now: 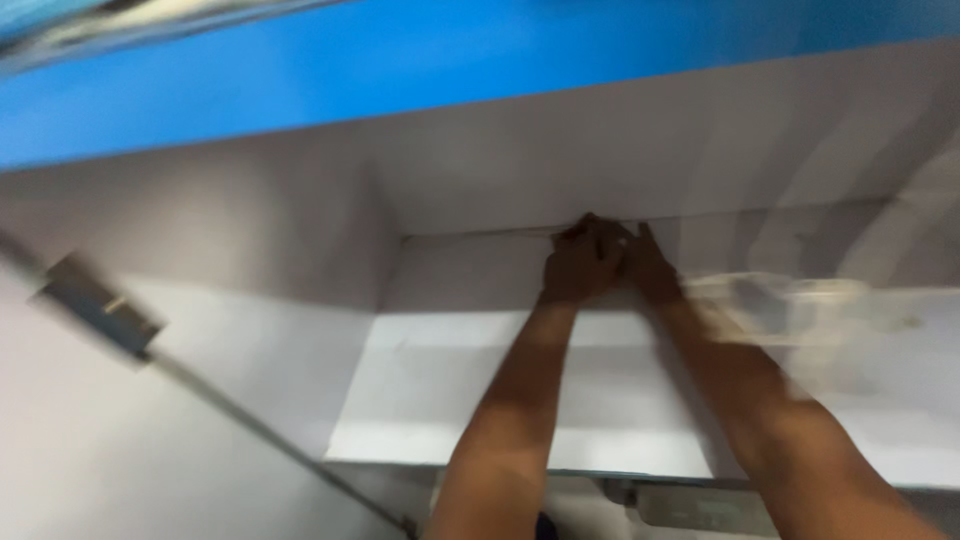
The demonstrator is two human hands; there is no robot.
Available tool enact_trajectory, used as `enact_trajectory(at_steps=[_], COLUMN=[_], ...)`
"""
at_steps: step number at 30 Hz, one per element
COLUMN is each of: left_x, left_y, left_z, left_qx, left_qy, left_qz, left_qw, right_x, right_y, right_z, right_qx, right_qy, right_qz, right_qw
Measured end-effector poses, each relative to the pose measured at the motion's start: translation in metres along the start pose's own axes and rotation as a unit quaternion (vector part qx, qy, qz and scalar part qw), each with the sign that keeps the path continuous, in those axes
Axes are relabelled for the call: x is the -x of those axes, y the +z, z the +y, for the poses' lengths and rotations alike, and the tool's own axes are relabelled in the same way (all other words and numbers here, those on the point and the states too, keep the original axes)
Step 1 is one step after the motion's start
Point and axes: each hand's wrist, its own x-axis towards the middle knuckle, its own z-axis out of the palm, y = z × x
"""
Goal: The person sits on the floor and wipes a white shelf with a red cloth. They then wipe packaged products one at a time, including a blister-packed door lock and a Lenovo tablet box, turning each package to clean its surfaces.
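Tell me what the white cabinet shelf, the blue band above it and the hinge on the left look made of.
Shelf: probably white laminated board, smooth, faintly glossy, flat square edges. Blue band: likely painted or laminated panel, uniform colour. Hinge: seemingly grey metal with a dull sheen; blur leaves it uncertain.

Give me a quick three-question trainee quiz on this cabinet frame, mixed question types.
1. True or false: the left hand and the right hand are far apart, at opposite ends of the shelf.
2. Multiple choice: where are the hands? A) at the front edge of the shelf B) at the back, where the shelf meets the rear wall C) on the hinge
3. What colour is the band above the white cabinet?

Key
1. False: they are close together, seemingly touching.
2. B
3. Blue. The frame is too blurred to tell whether the hands hold anything.
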Motion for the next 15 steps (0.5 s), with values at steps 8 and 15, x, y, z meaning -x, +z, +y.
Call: enact_trajectory(at_steps=[8, 15], left_x=[-0.042, -0.092], left_y=[0.064, 0.103], left_z=[0.075, 0.152], left_qx=[-0.006, 0.161], left_qy=[0.076, -0.107], left_qz=[-0.174, -0.408], left_qw=[0.982, 0.892], right_x=[0.060, 0.124], right_y=[0.000, 0.021], right_z=[0.082, 0.174], right_qx=[-0.214, -0.187], right_qy=[0.111, 0.196], right_qz=[0.007, 0.012], right_qw=[0.971, 0.962])
